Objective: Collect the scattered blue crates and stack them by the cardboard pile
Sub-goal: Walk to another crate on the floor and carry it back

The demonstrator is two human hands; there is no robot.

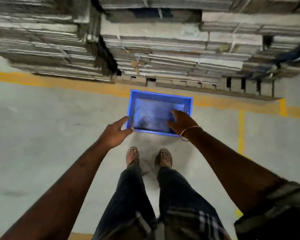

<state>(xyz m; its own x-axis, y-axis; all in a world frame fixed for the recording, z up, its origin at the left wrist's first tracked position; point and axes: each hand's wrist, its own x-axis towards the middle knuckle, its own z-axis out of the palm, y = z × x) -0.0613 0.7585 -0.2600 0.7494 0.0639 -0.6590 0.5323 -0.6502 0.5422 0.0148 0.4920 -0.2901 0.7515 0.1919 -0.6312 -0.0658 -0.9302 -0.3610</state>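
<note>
One blue perforated crate [160,97] sits open side up on the grey floor, just in front of the cardboard pile [163,49] and partly over the yellow line. My left hand [115,134] is at the crate's near left corner, fingers loosely spread and thumb by the rim; whether it touches is unclear. My right hand [181,122], with a bangle on the wrist, hovers over the crate's right side with fingers spread and nothing in it. No other crates are in view.
Tall stacks of bundled flat cardboard rest on a wooden pallet [180,84] across the top. A yellow floor line [59,82] runs along the pile, with a branch [241,132] at the right. My feet [149,157] stand just behind the crate.
</note>
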